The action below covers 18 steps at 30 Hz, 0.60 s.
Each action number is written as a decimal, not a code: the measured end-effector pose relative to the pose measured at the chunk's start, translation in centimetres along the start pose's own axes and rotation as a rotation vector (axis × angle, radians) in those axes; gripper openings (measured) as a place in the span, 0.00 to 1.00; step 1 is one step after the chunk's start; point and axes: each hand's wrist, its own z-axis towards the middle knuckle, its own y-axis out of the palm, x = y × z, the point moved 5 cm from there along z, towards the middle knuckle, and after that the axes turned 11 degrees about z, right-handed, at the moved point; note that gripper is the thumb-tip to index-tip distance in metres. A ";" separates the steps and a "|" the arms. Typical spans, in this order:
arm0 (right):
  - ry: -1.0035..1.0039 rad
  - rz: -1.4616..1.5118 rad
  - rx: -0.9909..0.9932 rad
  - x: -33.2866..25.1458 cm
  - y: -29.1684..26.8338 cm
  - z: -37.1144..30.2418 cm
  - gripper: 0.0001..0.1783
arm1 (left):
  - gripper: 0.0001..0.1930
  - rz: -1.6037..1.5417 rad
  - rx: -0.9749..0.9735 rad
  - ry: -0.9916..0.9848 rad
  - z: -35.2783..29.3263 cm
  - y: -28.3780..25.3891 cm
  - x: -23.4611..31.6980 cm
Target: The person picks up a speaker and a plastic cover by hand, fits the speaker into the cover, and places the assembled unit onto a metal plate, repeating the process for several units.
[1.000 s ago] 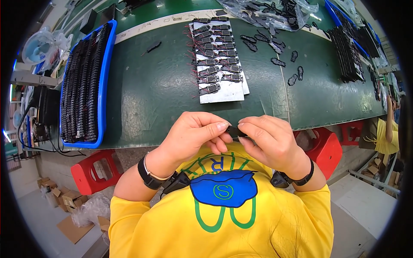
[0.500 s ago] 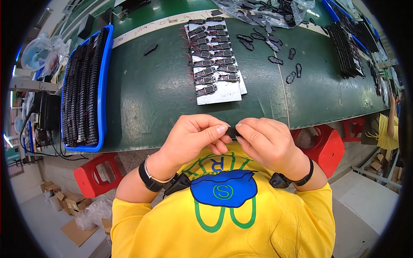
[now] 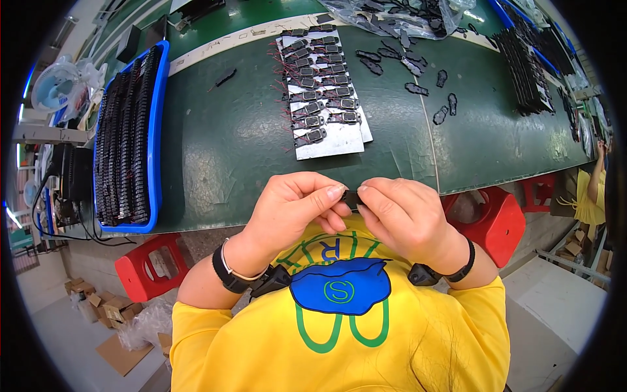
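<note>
My left hand [image 3: 292, 208] and my right hand [image 3: 406, 212] meet at the table's near edge, in front of my chest. Both have thumb and fingers pinched on a small black part [image 3: 351, 196], which the fingertips mostly cover, so its kind is hard to make out. Beyond them a white board [image 3: 330, 147] bears two columns of small black speaker-like modules [image 3: 342, 104] with thin red wires trailing left. Several flat black plastic pieces [image 3: 416, 89] lie loose to the right of the board.
At the left stands a blue tray [image 3: 155, 137] packed with rows of black parts. A lone black piece [image 3: 226, 76] lies between tray and board. A clear plastic bag [image 3: 366, 21] holds more at the back. Red stools [image 3: 499, 225] stand by the table; another person [image 3: 591, 196] is at far right.
The view has shifted very slightly. Both hands keep the same pinch on the small black part in nearly the same place.
</note>
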 end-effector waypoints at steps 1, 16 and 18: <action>-0.003 -0.003 0.005 0.0 0.0 0.0 0.15 | 0.09 0.011 0.009 0.004 0.0 0.0 0.0; 0.024 -0.010 0.069 -0.2 0.7 0.1 0.18 | 0.06 0.218 0.118 0.200 -0.5 0.3 0.8; 0.020 0.052 0.083 0.0 0.5 0.2 0.18 | 0.05 0.245 0.143 0.270 -0.8 0.2 1.1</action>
